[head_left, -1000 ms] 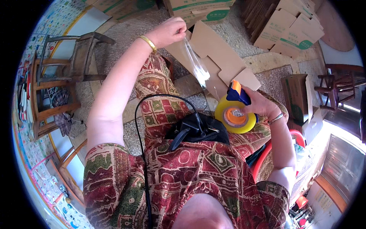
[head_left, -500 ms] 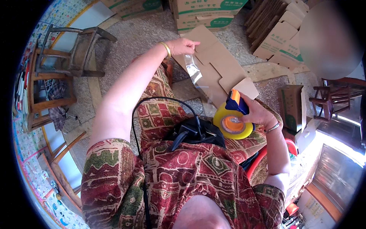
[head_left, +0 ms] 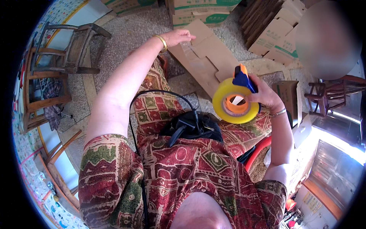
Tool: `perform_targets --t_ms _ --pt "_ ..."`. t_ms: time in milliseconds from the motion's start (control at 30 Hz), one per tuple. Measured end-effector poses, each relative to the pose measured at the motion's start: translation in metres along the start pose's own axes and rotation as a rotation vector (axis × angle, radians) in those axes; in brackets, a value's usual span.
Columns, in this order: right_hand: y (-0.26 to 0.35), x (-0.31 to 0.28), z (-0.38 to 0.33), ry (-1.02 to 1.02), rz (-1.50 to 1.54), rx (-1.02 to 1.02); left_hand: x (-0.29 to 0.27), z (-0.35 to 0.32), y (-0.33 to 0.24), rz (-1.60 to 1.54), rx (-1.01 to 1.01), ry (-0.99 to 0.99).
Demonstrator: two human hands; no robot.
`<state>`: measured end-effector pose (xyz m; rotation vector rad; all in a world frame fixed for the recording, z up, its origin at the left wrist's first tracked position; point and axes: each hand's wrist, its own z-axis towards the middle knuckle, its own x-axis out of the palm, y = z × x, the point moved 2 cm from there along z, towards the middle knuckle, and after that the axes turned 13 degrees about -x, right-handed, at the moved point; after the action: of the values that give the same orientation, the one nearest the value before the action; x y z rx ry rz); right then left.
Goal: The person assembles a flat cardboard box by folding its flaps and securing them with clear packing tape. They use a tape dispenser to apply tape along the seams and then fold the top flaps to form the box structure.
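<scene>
My right hand (head_left: 267, 93) grips a tape dispenser (head_left: 244, 79) with a blue and orange head and a big yellow roll, its orange hub facing up. The dispenser is over the near right end of a brown cardboard box (head_left: 209, 57), which lies slanted in front of my knees with its flap seams showing. At the box's far left corner, my left hand (head_left: 179, 37) is closed, its fingers pinched by the end of a clear tape strip (head_left: 187, 49). That strip runs along the cardboard toward the dispenser; its nearer stretch is hard to make out.
Printed cartons (head_left: 202, 17) stand at the far side, with a stack of flattened boxes (head_left: 276, 32) at far right. Wooden chairs (head_left: 78, 49) are at left. A small stool (head_left: 324, 97) and an upright carton (head_left: 288, 97) are at right. A black cable (head_left: 160, 91) crosses my lap.
My right hand has raised the dispenser and tilted it, moving it slightly away from me. The tape strip, shiny and loose before, now looks flatter against the box. My left hand stays at the corner.
</scene>
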<state>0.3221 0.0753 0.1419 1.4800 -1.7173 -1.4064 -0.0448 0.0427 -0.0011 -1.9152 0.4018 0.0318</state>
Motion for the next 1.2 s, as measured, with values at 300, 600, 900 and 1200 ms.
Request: perform_targets --t_ms 300,600,900,1200 --pt "0.006 0.006 0.046 0.046 -0.007 -0.038 0.004 -0.002 -0.011 0.063 -0.165 -0.049" --pt "0.048 0.026 0.109 0.322 -0.348 -0.123 0.009 -0.012 -0.022 0.011 -0.029 0.013" --pt "0.043 0.019 0.142 0.405 -0.258 -0.057 0.02 -0.027 -0.036 -0.063 -0.08 0.051" --pt "0.01 0.024 0.121 0.363 0.012 -0.072 0.006 -0.03 -0.024 -0.58 -0.098 -0.16"
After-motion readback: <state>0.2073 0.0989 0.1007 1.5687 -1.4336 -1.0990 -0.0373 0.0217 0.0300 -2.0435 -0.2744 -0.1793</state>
